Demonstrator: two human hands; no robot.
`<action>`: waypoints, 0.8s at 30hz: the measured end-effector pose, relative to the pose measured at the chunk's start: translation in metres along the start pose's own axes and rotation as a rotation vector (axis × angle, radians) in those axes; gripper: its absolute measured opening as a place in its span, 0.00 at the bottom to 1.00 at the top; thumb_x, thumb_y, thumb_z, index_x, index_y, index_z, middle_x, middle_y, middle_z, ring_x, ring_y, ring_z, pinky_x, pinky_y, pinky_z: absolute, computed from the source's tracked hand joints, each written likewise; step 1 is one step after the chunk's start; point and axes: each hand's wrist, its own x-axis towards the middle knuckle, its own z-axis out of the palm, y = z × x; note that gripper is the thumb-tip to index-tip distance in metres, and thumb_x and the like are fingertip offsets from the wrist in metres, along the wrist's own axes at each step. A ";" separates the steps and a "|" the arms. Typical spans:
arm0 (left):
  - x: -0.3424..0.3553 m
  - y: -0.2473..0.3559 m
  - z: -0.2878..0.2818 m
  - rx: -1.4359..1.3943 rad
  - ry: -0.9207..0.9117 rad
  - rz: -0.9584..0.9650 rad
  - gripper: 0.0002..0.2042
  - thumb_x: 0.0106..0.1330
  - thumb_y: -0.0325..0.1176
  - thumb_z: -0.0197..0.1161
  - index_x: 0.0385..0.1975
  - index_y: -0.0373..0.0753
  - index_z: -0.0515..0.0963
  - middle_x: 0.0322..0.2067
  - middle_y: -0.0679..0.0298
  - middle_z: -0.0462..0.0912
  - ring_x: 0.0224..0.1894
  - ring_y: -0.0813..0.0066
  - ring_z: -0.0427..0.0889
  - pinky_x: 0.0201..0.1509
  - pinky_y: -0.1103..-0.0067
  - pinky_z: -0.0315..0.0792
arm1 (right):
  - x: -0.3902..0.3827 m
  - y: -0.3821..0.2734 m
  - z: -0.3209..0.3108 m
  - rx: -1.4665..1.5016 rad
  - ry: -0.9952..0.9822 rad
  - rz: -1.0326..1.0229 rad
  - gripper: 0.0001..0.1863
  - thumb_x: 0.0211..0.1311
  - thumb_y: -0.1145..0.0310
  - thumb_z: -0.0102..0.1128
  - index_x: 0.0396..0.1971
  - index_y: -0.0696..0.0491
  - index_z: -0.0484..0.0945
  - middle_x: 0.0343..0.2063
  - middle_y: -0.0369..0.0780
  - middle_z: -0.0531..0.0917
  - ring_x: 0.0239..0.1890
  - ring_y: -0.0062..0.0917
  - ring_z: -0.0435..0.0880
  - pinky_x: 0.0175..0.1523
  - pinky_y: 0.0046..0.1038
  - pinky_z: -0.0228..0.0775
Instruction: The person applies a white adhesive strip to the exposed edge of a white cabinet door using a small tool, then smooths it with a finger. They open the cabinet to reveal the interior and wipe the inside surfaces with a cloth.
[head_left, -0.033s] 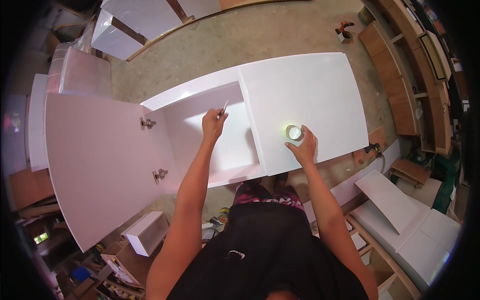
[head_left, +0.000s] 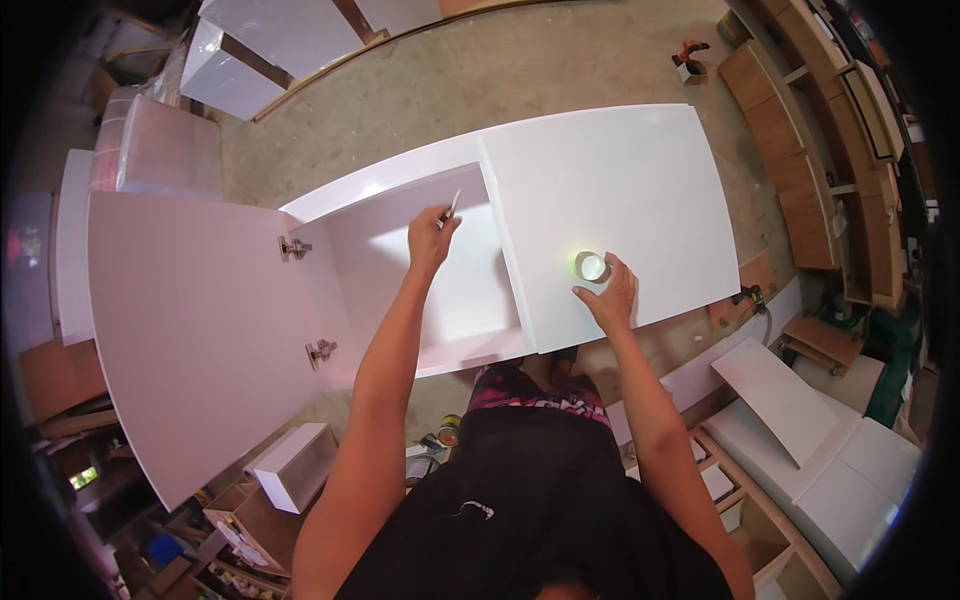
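A white cabinet (head_left: 640,180) lies on its back, its left compartment uncovered. My left hand (head_left: 430,240) is closed in a pinch over that compartment and holds a thin, pale, pointed tool (head_left: 456,202); its exact kind is too small to make out. On the cabinet's right-hand door sits a small round clear cup (head_left: 590,266) that looks whitish inside. My right hand (head_left: 612,294) curves its thumb and forefinger around the cup's near right side. The left door (head_left: 190,330) is swung wide out to the left, with two metal hinges (head_left: 294,248) showing.
White panels and boxes (head_left: 235,75) stand at the far left. An orange-and-black power drill (head_left: 690,62) rests at the far right, near wooden frames (head_left: 775,140). A small white drawer box (head_left: 297,467) lies near left, and white boards (head_left: 780,400) lean near right.
My left hand has shifted slightly right with the thin tool, which is tilted a little differently. The right hand and the cup keep their place on the door.
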 end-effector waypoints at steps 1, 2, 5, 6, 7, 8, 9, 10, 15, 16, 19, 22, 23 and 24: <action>0.021 -0.006 0.010 0.014 -0.015 0.029 0.11 0.61 0.36 0.71 0.40 0.38 0.86 0.31 0.55 0.82 0.34 0.55 0.82 0.40 0.66 0.75 | -0.001 -0.002 0.000 -0.001 0.009 0.015 0.47 0.38 0.60 0.83 0.61 0.52 0.69 0.57 0.43 0.77 0.63 0.42 0.69 0.69 0.44 0.59; 0.039 -0.009 0.019 0.026 -0.029 0.059 0.11 0.61 0.35 0.71 0.40 0.39 0.86 0.32 0.55 0.83 0.35 0.54 0.83 0.40 0.65 0.75 | -0.001 -0.002 0.001 -0.003 0.020 0.029 0.46 0.38 0.60 0.83 0.61 0.52 0.70 0.56 0.42 0.77 0.63 0.42 0.69 0.69 0.44 0.59; 0.087 -0.006 0.038 0.159 -0.062 0.059 0.09 0.62 0.33 0.68 0.40 0.40 0.86 0.35 0.55 0.83 0.39 0.53 0.83 0.41 0.64 0.75 | 0.006 -0.005 0.005 0.010 0.063 0.070 0.44 0.38 0.61 0.83 0.59 0.51 0.71 0.56 0.43 0.77 0.62 0.42 0.70 0.68 0.43 0.60; 0.093 -0.005 0.043 0.156 -0.082 0.046 0.08 0.63 0.33 0.67 0.40 0.40 0.86 0.36 0.55 0.83 0.40 0.53 0.83 0.42 0.63 0.75 | 0.005 -0.004 0.006 0.005 0.069 0.080 0.43 0.38 0.61 0.83 0.59 0.51 0.71 0.56 0.43 0.77 0.61 0.42 0.70 0.68 0.43 0.61; 0.101 -0.004 0.049 0.152 -0.100 0.038 0.08 0.64 0.32 0.67 0.39 0.40 0.86 0.37 0.55 0.83 0.41 0.53 0.83 0.43 0.63 0.76 | 0.006 -0.004 0.007 0.001 0.079 0.088 0.43 0.38 0.61 0.83 0.58 0.51 0.71 0.55 0.43 0.77 0.61 0.42 0.71 0.68 0.43 0.61; 0.106 -0.005 0.054 0.149 -0.117 0.029 0.07 0.64 0.32 0.66 0.39 0.40 0.86 0.37 0.55 0.84 0.42 0.53 0.83 0.44 0.63 0.76 | 0.007 -0.004 0.009 -0.001 0.087 0.094 0.43 0.38 0.61 0.83 0.58 0.51 0.71 0.55 0.43 0.77 0.61 0.42 0.71 0.67 0.43 0.61; 0.109 -0.006 0.058 0.139 -0.096 0.046 0.07 0.64 0.32 0.65 0.39 0.41 0.86 0.37 0.55 0.84 0.42 0.53 0.83 0.45 0.62 0.76 | 0.007 -0.005 0.011 -0.003 0.094 0.098 0.42 0.38 0.61 0.83 0.58 0.51 0.71 0.55 0.43 0.77 0.61 0.42 0.71 0.67 0.43 0.61; 0.111 -0.008 0.061 0.129 -0.076 0.063 0.07 0.64 0.32 0.65 0.39 0.41 0.86 0.37 0.55 0.84 0.42 0.53 0.83 0.46 0.62 0.76 | 0.007 -0.005 0.013 -0.004 0.100 0.104 0.42 0.38 0.61 0.83 0.57 0.51 0.71 0.55 0.43 0.77 0.60 0.42 0.71 0.67 0.43 0.62; 0.117 -0.017 0.071 0.152 -0.020 0.060 0.06 0.64 0.31 0.64 0.38 0.42 0.86 0.37 0.56 0.84 0.42 0.52 0.83 0.47 0.62 0.77 | 0.010 -0.008 0.018 -0.034 0.103 0.120 0.43 0.41 0.61 0.83 0.60 0.52 0.71 0.57 0.42 0.76 0.61 0.41 0.71 0.66 0.42 0.64; 0.118 -0.016 0.072 0.151 -0.016 0.058 0.06 0.63 0.31 0.65 0.37 0.42 0.86 0.36 0.56 0.84 0.42 0.53 0.83 0.46 0.62 0.77 | 0.011 -0.009 0.018 -0.038 0.105 0.121 0.43 0.41 0.62 0.83 0.60 0.52 0.71 0.57 0.43 0.76 0.61 0.41 0.71 0.66 0.42 0.64; 0.121 -0.013 0.072 0.178 -0.023 0.054 0.06 0.62 0.31 0.65 0.36 0.42 0.86 0.35 0.57 0.84 0.41 0.53 0.84 0.46 0.62 0.77 | 0.010 -0.009 0.020 -0.051 0.118 0.110 0.42 0.42 0.62 0.82 0.60 0.53 0.71 0.57 0.43 0.76 0.61 0.41 0.71 0.66 0.42 0.64; 0.124 -0.015 0.073 0.199 -0.008 0.071 0.06 0.59 0.31 0.66 0.36 0.42 0.86 0.34 0.57 0.84 0.40 0.54 0.84 0.45 0.62 0.77 | 0.011 -0.011 0.021 -0.056 0.123 0.114 0.42 0.42 0.62 0.82 0.60 0.53 0.70 0.57 0.43 0.76 0.60 0.41 0.71 0.66 0.42 0.64; 0.125 -0.016 0.073 0.203 0.004 0.079 0.07 0.59 0.31 0.66 0.35 0.42 0.86 0.34 0.57 0.84 0.39 0.54 0.84 0.45 0.62 0.78 | 0.011 -0.011 0.022 -0.059 0.126 0.111 0.42 0.42 0.62 0.82 0.60 0.53 0.70 0.57 0.43 0.76 0.60 0.41 0.71 0.66 0.42 0.64; 0.125 -0.017 0.073 0.211 0.003 0.082 0.07 0.58 0.31 0.66 0.35 0.42 0.86 0.34 0.58 0.84 0.39 0.54 0.84 0.45 0.62 0.77 | 0.010 -0.011 0.023 -0.062 0.127 0.108 0.42 0.42 0.62 0.82 0.60 0.52 0.70 0.57 0.43 0.76 0.60 0.41 0.71 0.66 0.42 0.64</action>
